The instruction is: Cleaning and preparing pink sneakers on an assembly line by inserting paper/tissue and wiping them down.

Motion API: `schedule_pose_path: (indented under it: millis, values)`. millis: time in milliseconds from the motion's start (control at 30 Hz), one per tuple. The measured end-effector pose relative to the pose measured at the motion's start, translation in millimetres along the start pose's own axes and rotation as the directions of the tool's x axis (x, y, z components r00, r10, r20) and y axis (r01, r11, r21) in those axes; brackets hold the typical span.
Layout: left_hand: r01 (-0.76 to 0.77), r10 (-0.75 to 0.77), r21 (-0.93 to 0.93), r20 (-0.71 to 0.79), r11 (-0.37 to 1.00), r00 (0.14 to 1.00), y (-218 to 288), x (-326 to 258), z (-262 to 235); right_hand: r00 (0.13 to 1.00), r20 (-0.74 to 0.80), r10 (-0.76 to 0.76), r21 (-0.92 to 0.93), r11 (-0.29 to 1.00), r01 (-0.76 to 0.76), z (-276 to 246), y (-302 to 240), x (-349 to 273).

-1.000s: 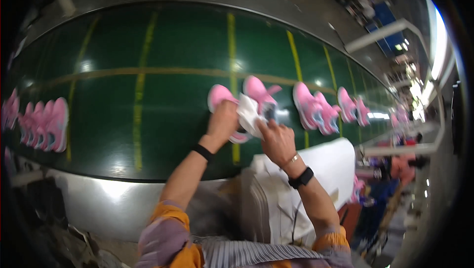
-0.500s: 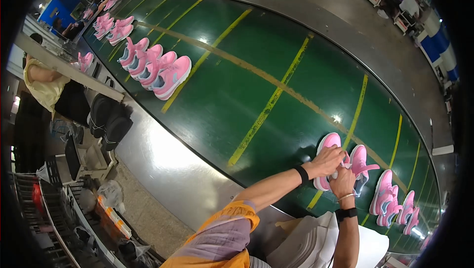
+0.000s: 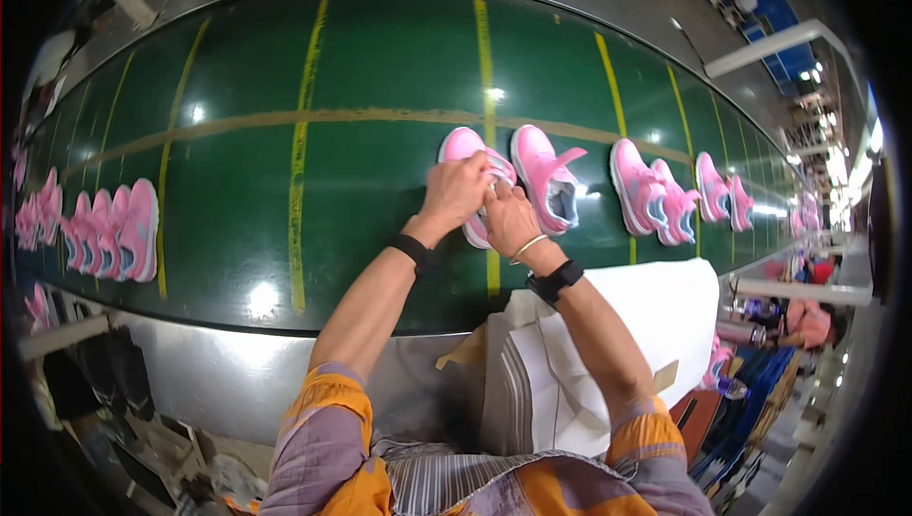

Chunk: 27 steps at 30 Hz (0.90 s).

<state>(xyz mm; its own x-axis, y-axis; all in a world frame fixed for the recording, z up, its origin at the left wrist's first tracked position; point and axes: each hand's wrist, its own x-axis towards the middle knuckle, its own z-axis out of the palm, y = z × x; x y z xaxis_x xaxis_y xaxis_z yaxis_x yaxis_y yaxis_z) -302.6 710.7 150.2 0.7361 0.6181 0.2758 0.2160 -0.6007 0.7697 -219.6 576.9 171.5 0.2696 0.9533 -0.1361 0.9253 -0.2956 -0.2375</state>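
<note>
A pink sneaker [image 3: 462, 143] with a white sole lies on the green conveyor belt [image 3: 389, 174], toe pointing to the far side. My left hand [image 3: 454, 195] grips it near the opening, fingers pinched together at the upper. Close beside it, my right hand [image 3: 513, 221] has its fingers closed at the same opening, where a bit of something whitish shows. The hands hide most of the shoe's middle. Just right of them stands a second pink sneaker [image 3: 541, 164], its strap sticking out to the right and its grey-blue lining visible; neither hand touches it.
More pink sneakers [image 3: 635, 183] stand farther right on the belt, and a row of several sneakers [image 3: 141, 231] at the left. A stack of white sheets [image 3: 655, 297] lies under my right forearm by the belt's near edge. A metal ledge [image 3: 228, 364] runs along the near side.
The view has swung to the right, so the belt now runs across it. Both hands stay at the same sneaker's opening, their fingers slightly shifted.
</note>
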Motion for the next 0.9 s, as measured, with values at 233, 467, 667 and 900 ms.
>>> schedule_pose_path:
  millis: [233,467,667,900]
  values:
    - [-0.066,0.054,0.070,0.156,0.995,0.986,2,0,4,0.988,0.145,-0.055,-0.191,0.978,0.082,3,-10,5]
    - [0.103,-0.099,-0.027,0.117,0.994,0.988,1,5,2,0.988,-0.045,-0.148,0.315,0.936,0.154,-17,6,-30]
    - [0.181,-0.171,-0.113,0.093,0.977,0.981,-1,-12,2,0.933,-0.129,-0.335,0.270,0.894,0.358,-24,7,-62]
    - [0.118,-0.152,-0.201,-0.161,0.972,0.975,-1,-36,26,0.965,0.194,-0.178,-0.161,0.964,0.210,-3,-11,-32]
